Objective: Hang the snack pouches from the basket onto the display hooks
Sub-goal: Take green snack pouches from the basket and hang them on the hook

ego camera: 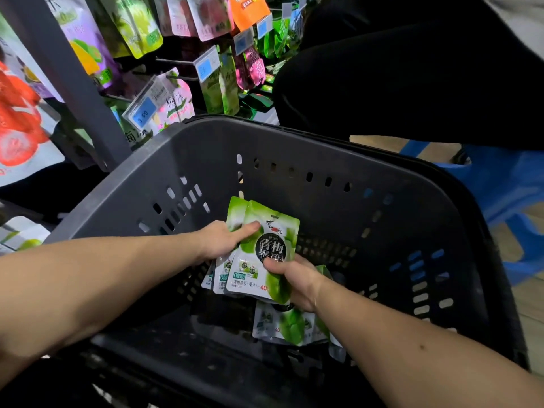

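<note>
Inside the dark grey plastic basket (294,148) both my hands hold a fanned stack of green-and-white snack pouches (265,251). My left hand (223,240) grips the stack from the left, thumb laid across the front pouch. My right hand (294,278) pinches the front pouch at its lower right, thumb on the black round label. More of the same green pouches (282,325) lie on the basket floor below my right hand. Display hooks (173,61) with price tags and hanging pouches stand at the upper left behind the basket.
A grey shelf upright (73,78) stands left of the basket. A person in black clothing (397,69) crouches behind the basket at the upper right. Blue plastic stools (506,184) stand on the floor to the right.
</note>
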`<state>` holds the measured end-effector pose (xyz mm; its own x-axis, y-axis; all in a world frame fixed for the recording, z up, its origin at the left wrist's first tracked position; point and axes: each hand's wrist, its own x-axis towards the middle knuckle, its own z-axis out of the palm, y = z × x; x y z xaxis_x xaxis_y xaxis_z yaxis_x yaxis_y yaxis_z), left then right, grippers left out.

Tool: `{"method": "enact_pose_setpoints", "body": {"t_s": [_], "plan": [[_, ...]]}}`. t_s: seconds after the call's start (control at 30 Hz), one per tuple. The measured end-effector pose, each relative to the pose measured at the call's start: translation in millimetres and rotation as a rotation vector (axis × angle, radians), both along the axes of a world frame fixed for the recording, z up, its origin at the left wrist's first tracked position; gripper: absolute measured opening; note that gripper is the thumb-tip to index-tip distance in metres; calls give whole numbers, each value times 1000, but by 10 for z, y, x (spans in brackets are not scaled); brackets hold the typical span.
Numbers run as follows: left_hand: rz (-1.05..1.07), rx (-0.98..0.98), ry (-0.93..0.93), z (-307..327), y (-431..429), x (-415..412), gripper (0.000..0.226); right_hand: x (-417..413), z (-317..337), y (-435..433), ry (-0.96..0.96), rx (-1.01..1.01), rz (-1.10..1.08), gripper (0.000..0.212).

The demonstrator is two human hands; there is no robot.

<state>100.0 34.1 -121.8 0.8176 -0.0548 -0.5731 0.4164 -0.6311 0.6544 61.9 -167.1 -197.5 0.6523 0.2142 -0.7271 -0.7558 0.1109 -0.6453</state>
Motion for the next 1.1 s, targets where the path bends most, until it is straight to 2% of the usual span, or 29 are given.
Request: {"method": "enact_pose_setpoints", "body": {"t_s": [0.03,0.17,0.3,0.37,0.4,0.53,0.6,0.67,0.73,0.83,0.97,1.1], "plan": [[0,-8,-10,-15,-3,-6,91,-8,0,19,-19,-1,3,91],[42,-7,-46,-54,18,-19,66,-74,141,65,-92,19,35,61],[-10,104,-82,-70,8,31,59,-20,199,-41,38,130,73,45],[-31,154,-103,-97,4,56,55,14,127,-118,103,116,62,44],[-46,180,-108,-112,6,62,54,30,45,-150,109,42,50,46],[-106,262,-78,-225,124,75,60,9,-286,-221,137,-465,77,62],[-119,259,-62,-292,203,89,64,-22,-417,-245,132,-697,192,66],[-129,251,-64,-318,235,94,60,-96,-449,-230,128,-894,371,55],[-132,250,-74,-321,231,106,52,-131,-554,-197,160,-967,462,50],[-117,269,-74,-306,219,108,49,-136,-628,-90,139,-1037,515,63],[-108,263,-58,-309,238,104,49,-85,-664,1,40,-864,797,49],[-95,246,-44,-336,259,104,47,-123,-704,78,-15,-942,1056,48]]}}
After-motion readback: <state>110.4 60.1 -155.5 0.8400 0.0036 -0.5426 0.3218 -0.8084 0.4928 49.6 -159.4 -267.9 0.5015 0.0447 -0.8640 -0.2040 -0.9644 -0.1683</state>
